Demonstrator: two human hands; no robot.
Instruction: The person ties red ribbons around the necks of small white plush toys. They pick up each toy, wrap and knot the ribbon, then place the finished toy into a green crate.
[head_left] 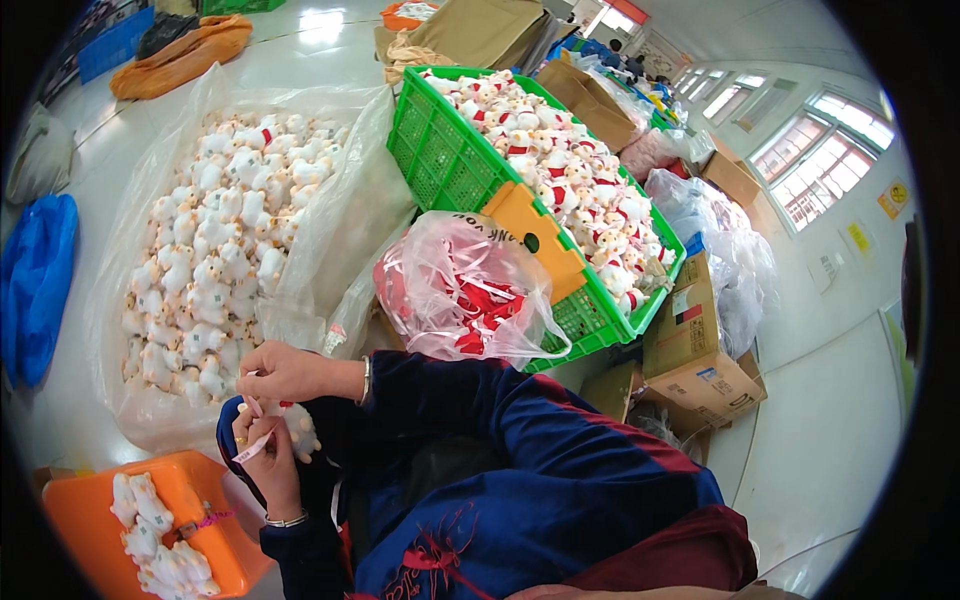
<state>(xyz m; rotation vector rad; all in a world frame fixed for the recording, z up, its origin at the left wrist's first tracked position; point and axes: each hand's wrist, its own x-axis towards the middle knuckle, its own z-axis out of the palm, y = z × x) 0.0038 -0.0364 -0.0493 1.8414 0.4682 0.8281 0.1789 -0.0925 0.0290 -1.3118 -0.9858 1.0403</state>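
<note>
Toy sits against the right side of the left hand, which seems curled to grip it, a pale ribbon across the fingers; its long axis is too hidden to tell. Right hand is just beyond, fingertips pinched narrow, seemingly on the ribbon's far end; the left is nearer.

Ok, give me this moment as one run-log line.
left hand: holding white plush toy | right hand: pinching pale printed ribbon | ahead: translucent bag of red strips, green crate of red-trimmed plush toys
</note>
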